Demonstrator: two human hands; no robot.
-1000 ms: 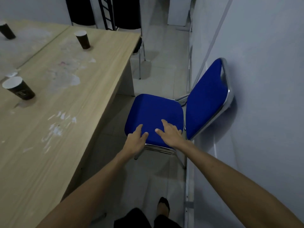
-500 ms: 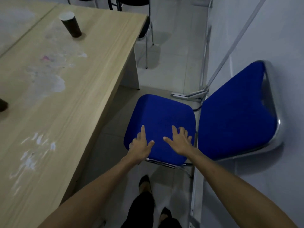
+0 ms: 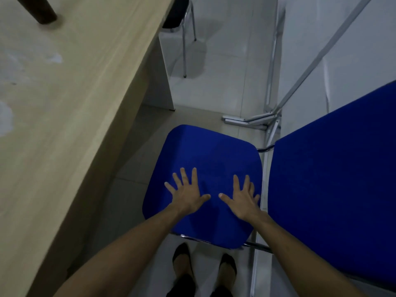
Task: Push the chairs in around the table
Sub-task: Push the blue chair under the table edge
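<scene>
The wooden table (image 3: 64,125) fills the left side of the view, its long edge running diagonally from the top centre down to the lower left, with pale smudges on its top. Beside that edge, on the tiled floor (image 3: 225,71), stands the blue chair (image 3: 210,159): its padded seat sits clear of the table edge, not under it, and its blue backrest (image 3: 334,185) rises on the side away from the table, close against the light wall (image 3: 353,50). A chrome frame tube shows under the seat's near edge. Past the table's white end panel (image 3: 158,82), a second chair (image 3: 182,22) with a dark seat and chrome legs stands at the table's far corner. A dark cup (image 3: 39,9) rests on the table near its far end, only its lower part in view. Both hands lie flat on the near half of the blue seat, gripping nothing: the left hand (image 3: 186,194) has its fingers spread wide on the side nearer the table, and the right hand (image 3: 242,200) has its fingers straight on the side nearer the backrest, thumbs pointing toward each other. Below the seat, two dark shoes (image 3: 182,260) stand on the floor.
</scene>
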